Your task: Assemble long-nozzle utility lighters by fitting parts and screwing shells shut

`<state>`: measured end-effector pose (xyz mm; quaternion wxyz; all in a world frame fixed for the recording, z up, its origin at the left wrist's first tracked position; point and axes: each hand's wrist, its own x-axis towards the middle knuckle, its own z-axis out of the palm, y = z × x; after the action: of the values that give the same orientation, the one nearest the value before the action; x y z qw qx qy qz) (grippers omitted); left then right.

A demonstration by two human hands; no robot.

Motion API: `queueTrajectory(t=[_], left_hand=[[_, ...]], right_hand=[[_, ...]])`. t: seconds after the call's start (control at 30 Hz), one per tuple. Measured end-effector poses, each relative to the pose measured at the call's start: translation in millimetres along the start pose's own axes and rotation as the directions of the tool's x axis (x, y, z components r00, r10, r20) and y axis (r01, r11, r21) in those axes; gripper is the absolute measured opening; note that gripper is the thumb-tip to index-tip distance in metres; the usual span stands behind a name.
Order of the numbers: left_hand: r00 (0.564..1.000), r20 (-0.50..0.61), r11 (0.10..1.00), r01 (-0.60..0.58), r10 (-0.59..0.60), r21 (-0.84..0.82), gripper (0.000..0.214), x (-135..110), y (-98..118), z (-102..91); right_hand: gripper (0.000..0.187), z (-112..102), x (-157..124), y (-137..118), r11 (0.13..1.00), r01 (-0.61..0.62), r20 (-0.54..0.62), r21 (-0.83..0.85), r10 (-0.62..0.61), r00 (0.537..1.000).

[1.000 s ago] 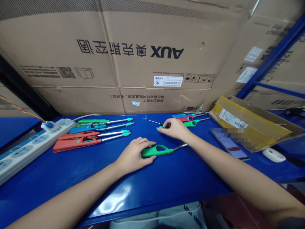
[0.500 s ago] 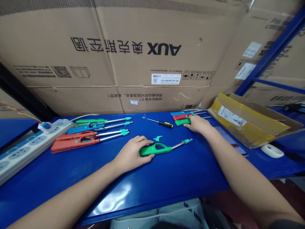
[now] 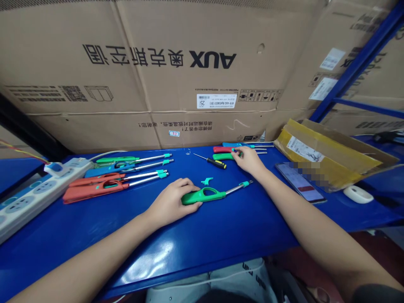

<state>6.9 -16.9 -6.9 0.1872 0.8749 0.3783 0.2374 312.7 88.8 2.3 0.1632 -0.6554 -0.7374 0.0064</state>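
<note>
My left hand (image 3: pixel 172 201) lies curled over the handle end of a green long-nosed lighter (image 3: pixel 210 195) on the blue table (image 3: pixel 221 235). A small teal plastic part (image 3: pixel 206 181) lies just behind that lighter. My right hand (image 3: pixel 249 160) reaches to the back of the table and closes its fingers on another green lighter (image 3: pixel 223 156), which lies beside a red lighter (image 3: pixel 222 149) and a blue one (image 3: pixel 233 144). A small black and yellow screwdriver (image 3: pixel 212 161) rests left of that group.
Several red, blue and green lighters (image 3: pixel 116 176) lie in a row at the left, next to a white power strip (image 3: pixel 31 198). A phone (image 3: pixel 299 187), a flat cardboard packet (image 3: pixel 328 153) and a white oval object (image 3: pixel 358 194) sit at the right. Large cardboard boxes (image 3: pixel 189 71) wall off the back.
My right hand left the screwdriver and the teal part near the middle, moved to the lighters at the back right and took hold of the green one. The left hand stayed put.
</note>
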Motion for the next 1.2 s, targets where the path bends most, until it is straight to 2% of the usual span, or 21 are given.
queueTrajectory(t=[0.1,0.27,0.47,0.57,0.67,0.77,0.87,0.9,0.93,1.0,1.1,1.13,1.17,1.2], left_hand=[[1.0,-0.003,1.0,-0.005,0.005,0.004,0.029,-1,0,-0.4],[1.0,0.001,1.0,-0.015,0.015,0.011,0.029,-2,0,-1.5],[1.0,0.008,1.0,-0.007,0.007,0.013,0.03,-1,1,-2.2],[1.0,0.011,1.0,-0.004,0.004,0.013,0.03,-1,1,-1.6],[1.0,0.006,1.0,-0.008,0.008,0.016,0.03,-1,1,-1.0],[1.0,-0.004,0.999,-0.022,0.022,0.049,0.033,-1,2,-5.0],[0.999,0.037,0.988,-0.023,0.017,0.15,0.036,0,2,-15.4],[0.998,0.061,0.983,-0.02,0.009,0.181,0.035,0,2,-19.4],[0.996,0.084,0.98,-0.016,-0.001,0.198,0.032,0,2,-23.1],[0.992,0.129,0.982,-0.016,-0.009,0.189,0.025,0,3,-28.1],[0.989,0.148,0.991,-0.03,0.01,0.133,0.019,-1,3,-28.0],[0.99,0.139,0.992,-0.037,0.02,0.122,0.02,-2,3,-26.3],[0.992,0.123,0.992,-0.045,0.03,0.118,0.021,-2,3,-24.1],[0.994,0.103,0.992,-0.05,0.038,0.115,0.023,-2,2,-21.8]], right_hand=[[0.049,-2,-1,6,0.999,0.054,0.0,-0.005,-0.054,0.999],[0.058,1,-5,11,0.994,0.106,0.131,0.011,-0.107,0.986],[0.067,-5,-3,25,0.999,-0.021,0.152,0.026,0.017,0.988],[0.065,-11,-2,39,0.994,-0.103,0.155,0.025,0.098,0.983],[0.06,-18,-1,45,0.991,-0.131,0.111,0.037,0.126,0.986],[0.053,-31,-4,29,0.996,-0.066,0.008,0.058,0.065,0.998],[0.044,-45,-21,-14,0.991,0.097,-0.04,0.096,-0.093,0.995],[0.039,-48,-30,-30,0.977,0.181,-0.025,0.112,-0.179,0.984],[0.035,-50,-40,-47,0.943,0.316,0.042,0.1,-0.321,0.946],[0.03,-48,-61,-73,0.879,0.475,0.136,0.047,-0.477,0.868],[0.038,-37,-78,-86,0.737,0.656,0.154,0.163,-0.676,0.721],[0.04,-33,-78,-84,0.7,0.679,0.12,0.222,-0.711,0.693],[0.04,-28,-77,-80,0.678,0.684,0.078,0.27,-0.723,0.686],[0.038,-24,-74,-74,0.675,0.675,0.033,0.299,-0.714,0.699]])
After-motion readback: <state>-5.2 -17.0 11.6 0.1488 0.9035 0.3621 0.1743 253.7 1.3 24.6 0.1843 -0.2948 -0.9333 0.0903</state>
